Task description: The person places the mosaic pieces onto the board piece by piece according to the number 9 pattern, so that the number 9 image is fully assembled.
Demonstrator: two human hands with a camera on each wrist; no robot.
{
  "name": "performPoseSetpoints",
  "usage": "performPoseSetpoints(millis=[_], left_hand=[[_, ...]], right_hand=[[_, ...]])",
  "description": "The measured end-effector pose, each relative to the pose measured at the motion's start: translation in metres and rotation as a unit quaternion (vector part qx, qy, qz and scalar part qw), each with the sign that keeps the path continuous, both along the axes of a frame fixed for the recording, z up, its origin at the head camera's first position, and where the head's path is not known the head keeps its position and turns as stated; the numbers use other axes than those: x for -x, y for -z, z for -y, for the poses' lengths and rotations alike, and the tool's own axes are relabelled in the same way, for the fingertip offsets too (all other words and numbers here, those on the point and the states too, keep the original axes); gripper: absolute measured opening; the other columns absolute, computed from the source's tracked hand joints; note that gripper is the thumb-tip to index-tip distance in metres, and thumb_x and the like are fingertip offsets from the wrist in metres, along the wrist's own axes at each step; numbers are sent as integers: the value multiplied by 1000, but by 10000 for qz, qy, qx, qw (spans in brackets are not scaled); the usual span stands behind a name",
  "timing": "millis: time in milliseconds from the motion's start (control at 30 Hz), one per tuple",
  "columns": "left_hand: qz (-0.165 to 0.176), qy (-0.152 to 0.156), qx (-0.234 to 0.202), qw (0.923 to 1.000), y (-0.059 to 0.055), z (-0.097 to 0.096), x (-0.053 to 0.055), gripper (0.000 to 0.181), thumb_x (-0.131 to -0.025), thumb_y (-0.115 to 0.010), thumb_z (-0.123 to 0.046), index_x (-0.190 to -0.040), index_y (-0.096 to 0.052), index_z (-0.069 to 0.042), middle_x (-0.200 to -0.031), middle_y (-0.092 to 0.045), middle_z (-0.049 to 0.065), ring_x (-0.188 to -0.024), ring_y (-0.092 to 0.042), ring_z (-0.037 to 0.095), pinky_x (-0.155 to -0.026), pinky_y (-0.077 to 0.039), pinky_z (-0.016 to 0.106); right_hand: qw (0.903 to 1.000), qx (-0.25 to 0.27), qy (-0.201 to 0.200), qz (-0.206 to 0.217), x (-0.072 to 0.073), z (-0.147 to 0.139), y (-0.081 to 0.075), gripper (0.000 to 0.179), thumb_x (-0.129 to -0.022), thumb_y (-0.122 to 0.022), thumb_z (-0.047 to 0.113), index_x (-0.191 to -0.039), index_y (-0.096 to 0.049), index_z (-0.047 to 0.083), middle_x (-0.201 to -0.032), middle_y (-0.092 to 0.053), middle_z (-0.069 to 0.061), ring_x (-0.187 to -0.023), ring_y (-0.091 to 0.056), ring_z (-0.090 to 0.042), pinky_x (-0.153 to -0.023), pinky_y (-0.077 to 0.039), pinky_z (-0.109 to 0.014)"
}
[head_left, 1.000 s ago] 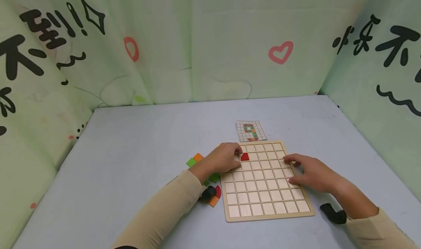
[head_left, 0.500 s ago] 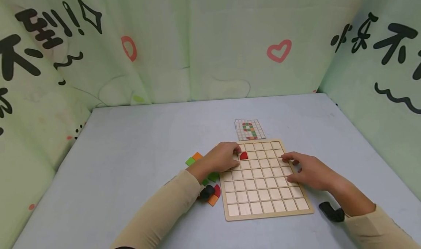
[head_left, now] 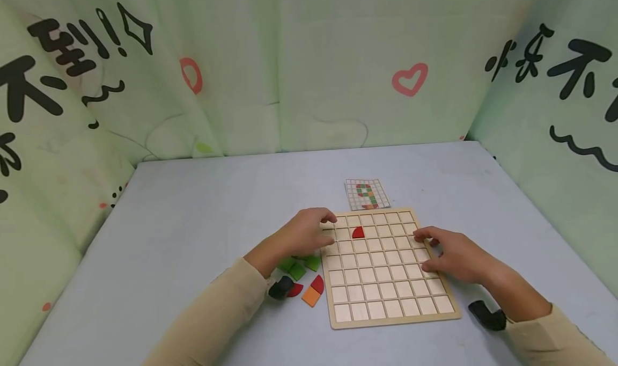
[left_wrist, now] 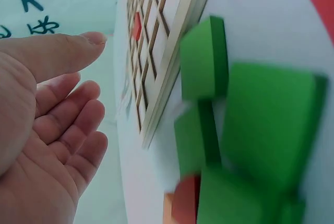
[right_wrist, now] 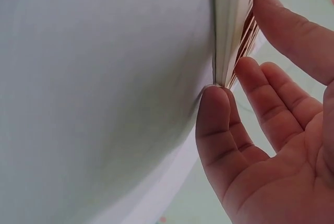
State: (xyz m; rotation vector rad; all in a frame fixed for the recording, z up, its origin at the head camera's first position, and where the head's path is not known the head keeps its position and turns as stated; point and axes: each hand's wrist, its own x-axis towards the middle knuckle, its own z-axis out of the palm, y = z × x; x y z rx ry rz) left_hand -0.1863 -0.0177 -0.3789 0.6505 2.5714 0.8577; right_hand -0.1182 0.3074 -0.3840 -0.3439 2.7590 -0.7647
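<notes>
A wooden grid board [head_left: 384,288] lies on the table, with one red quarter-round tile [head_left: 358,233] in a cell of its second row from the back. Over the board's far left corner is my left hand [head_left: 305,233]; the left wrist view shows its fingers loosely bent, thumb apart, nothing held. My right hand [head_left: 456,256] rests at the board's right edge. In the right wrist view its thumb touches the top face and other fingertips [right_wrist: 214,98] touch the side. Green tiles [left_wrist: 271,114] lie beside the board's left edge, partly under my left forearm.
A small pattern card [head_left: 367,195] with coloured squares lies behind the board. An orange tile [head_left: 311,297] and a red tile [head_left: 317,284] sit near the board's lower left; another red tile [head_left: 295,290] is by the left wrist strap. Printed curtains [head_left: 333,65] surround the table.
My left hand has drawn back leftward from beside the red tile to the board's left corner. The tile stays in its cell, and my right hand holds its place.
</notes>
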Motion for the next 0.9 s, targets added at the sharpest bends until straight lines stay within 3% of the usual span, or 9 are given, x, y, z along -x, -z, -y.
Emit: performPoseSetpoints(millis=[467, 900], left_hand=[[-2, -675, -166, 9976, 4, 50, -5, 46, -90, -75, -13, -132, -59, -8, -128, -60, 8, -118, -55, 25, -95, -51, 37], [-22, -1082, 92, 9941, 9, 81, -15, 44, -86, -79, -12, -127, -62, -9, -121, -62, 6, -115, -55, 24, -94, -51, 38]], right_hand=[[10000, -50, 11, 38, 2, 0, 3, 60, -83, -81, 19, -134, -54, 3, -126, -61, -11, -112, -54, -34, -86, -46, -48], [10000, -46, 39, 71, 2, 0, 2, 60, -84, -80, 18, -135, -54, 1, -128, -59, -13, -112, -54, -35, -85, -45, -48]])
